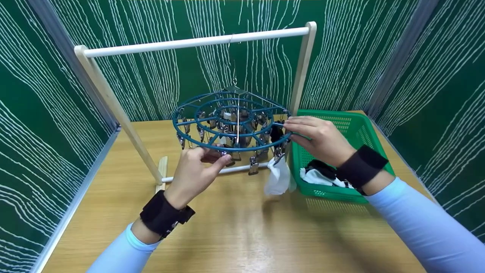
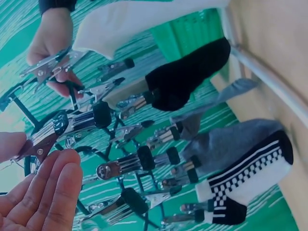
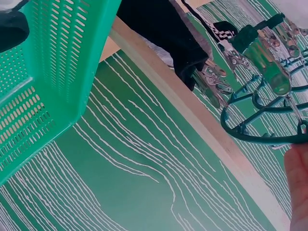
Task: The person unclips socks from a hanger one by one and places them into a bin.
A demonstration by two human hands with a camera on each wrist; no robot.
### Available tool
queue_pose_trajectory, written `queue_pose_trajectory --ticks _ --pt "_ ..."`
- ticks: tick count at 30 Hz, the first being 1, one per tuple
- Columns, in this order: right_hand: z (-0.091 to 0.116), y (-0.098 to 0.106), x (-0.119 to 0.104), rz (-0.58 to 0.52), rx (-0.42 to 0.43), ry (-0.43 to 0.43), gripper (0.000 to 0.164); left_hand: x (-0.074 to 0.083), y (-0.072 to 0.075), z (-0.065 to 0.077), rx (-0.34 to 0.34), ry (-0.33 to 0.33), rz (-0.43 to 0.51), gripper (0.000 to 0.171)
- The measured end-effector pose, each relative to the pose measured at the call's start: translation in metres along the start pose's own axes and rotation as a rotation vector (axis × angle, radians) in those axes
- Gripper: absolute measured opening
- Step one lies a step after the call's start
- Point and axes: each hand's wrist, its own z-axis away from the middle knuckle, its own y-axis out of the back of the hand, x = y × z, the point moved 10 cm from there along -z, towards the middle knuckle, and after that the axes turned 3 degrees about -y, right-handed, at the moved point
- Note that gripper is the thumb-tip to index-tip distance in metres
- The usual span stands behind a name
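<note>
A round blue clip hanger (image 1: 212,146) with several metal clips hangs from the rack's bar. At its near rim my left hand (image 1: 193,174) pinches a metal clip (image 2: 41,144) between thumb and fingers. My right hand (image 1: 322,140) grips the hanger's right rim. Below that side a white sock (image 1: 277,180) dangles from a clip. Farther round, a black sock (image 2: 192,74), a grey sock (image 2: 231,144) and a checkered black-and-white sock (image 2: 255,175) hang clipped, seen in the left wrist view.
A wooden rack with a white top bar (image 1: 170,44) stands on the table (image 1: 227,227). To the right sits a green basket (image 1: 363,129) with black and white cloth items (image 1: 316,176) in it. Green walls with white streaks (image 1: 352,57) close in the table.
</note>
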Motion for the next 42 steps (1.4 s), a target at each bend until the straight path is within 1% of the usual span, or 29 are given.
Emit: queue_pose_trajectory --ticks 4,7,9,11,14,17,20,21,23,25,28,30,32,35,37,42 --pt "-0.001 0.005 0.0 -0.011 0.036 -0.012 0.037 0.005 0.005 0.003 0.04 -0.062 -0.052 0.016" --pt "-0.002 0.009 0.0 -0.006 0.051 -0.018 0.037 0.012 0.01 0.006 0.091 -0.142 -0.1 0.018" --pt "-0.002 0.01 -0.001 0.005 0.055 -0.021 0.037 0.017 0.015 0.007 0.137 -0.21 -0.136 0.021" --pt "-0.002 0.012 -0.001 0.006 0.056 -0.024 0.035 0.023 0.02 0.01 0.195 -0.279 -0.175 0.022" --pt "-0.003 0.013 -0.002 0.005 0.057 -0.029 0.033 0.031 0.028 0.014 0.287 -0.379 -0.211 0.024" --pt "-0.004 0.013 -0.005 0.003 0.056 -0.028 0.031 0.038 0.034 0.018 0.372 -0.466 -0.229 0.037" --pt "-0.005 0.014 -0.006 0.003 0.063 -0.024 0.03 0.046 0.037 0.021 0.433 -0.537 -0.234 0.051" --pt "-0.006 0.013 -0.007 0.004 0.066 -0.022 0.029 0.049 0.038 0.021 0.448 -0.561 -0.233 0.054" --pt "-0.006 0.013 -0.008 0.0 0.078 -0.018 0.03 0.056 0.039 0.022 0.467 -0.608 -0.235 0.053" --pt "-0.006 0.013 -0.01 -0.01 0.093 -0.017 0.03 0.064 0.038 0.023 0.474 -0.66 -0.248 0.047" --pt "-0.008 0.013 -0.014 -0.024 0.116 -0.015 0.03 0.078 0.032 0.024 0.467 -0.742 -0.295 0.035" --pt "-0.009 0.012 -0.017 -0.028 0.121 -0.013 0.027 0.087 0.027 0.025 0.444 -0.79 -0.34 0.029" --pt "-0.011 0.012 -0.02 -0.026 0.124 -0.007 0.025 0.094 0.02 0.024 0.413 -0.824 -0.378 0.028" --pt "-0.015 0.012 -0.025 -0.017 0.125 0.003 0.024 0.1 0.012 0.022 0.362 -0.841 -0.427 0.03" --pt "-0.017 0.011 -0.028 -0.014 0.134 0.007 0.023 0.101 0.008 0.019 0.34 -0.838 -0.452 0.032" --pt "-0.021 0.008 -0.038 -0.003 0.152 0.021 0.023 0.099 0.002 0.016 0.314 -0.814 -0.509 0.027"
